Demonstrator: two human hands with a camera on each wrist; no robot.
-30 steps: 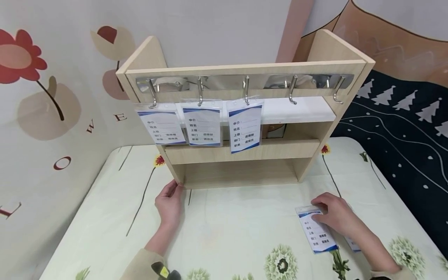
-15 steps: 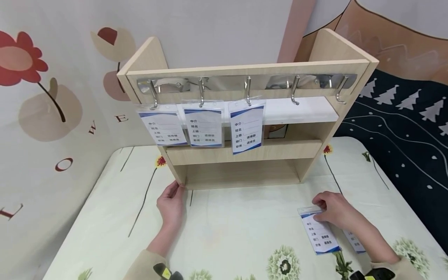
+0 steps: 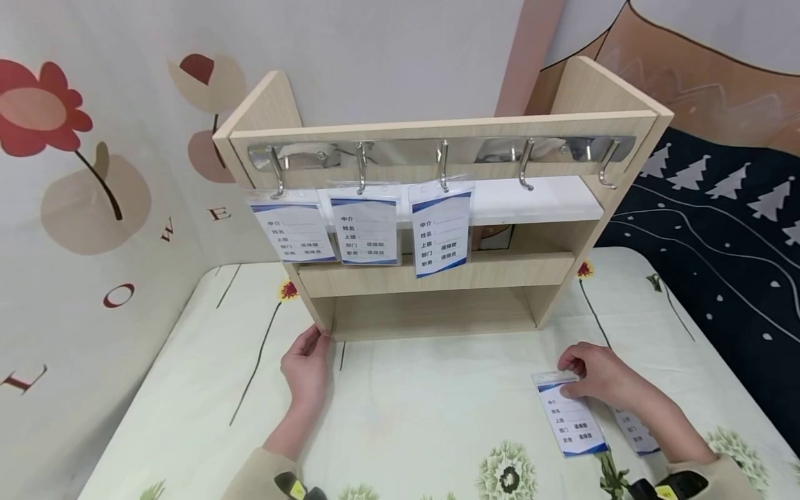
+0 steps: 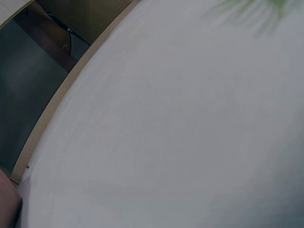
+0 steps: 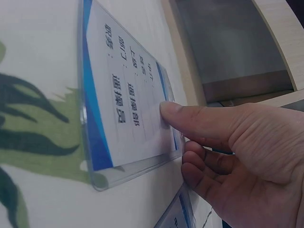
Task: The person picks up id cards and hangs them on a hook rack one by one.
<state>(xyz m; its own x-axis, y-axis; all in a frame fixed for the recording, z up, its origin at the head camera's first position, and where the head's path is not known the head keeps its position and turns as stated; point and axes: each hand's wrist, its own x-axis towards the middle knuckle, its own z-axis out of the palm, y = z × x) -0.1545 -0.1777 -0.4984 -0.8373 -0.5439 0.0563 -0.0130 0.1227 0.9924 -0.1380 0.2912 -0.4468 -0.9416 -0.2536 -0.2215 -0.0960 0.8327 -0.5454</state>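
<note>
In the head view my left hand [image 3: 306,364] grips the lower left corner of a small wooden shelf [image 3: 437,278]. Only a sliver of that hand [image 4: 7,202] shows in the left wrist view. My right hand [image 3: 603,375] pinches the upper edge of a clear-sleeved ID badge [image 3: 571,420] at the right of the table. The right wrist view shows my thumb [image 5: 178,111] on the badge's printed face, fingers curled at its edge. A second badge [image 3: 636,430] lies partly hidden under my right forearm.
Three badges hang at the left hook [image 3: 278,177], second hook [image 3: 361,173] and middle hook [image 3: 443,170] of the shelf's metal rail. The two right hooks, one of them the far right hook [image 3: 606,167], bear nothing. A floral cloth [image 3: 400,410] covers the table.
The head view shifts slightly. Both hands keep their places, the left at the shelf corner and the right on the ID badge.
</note>
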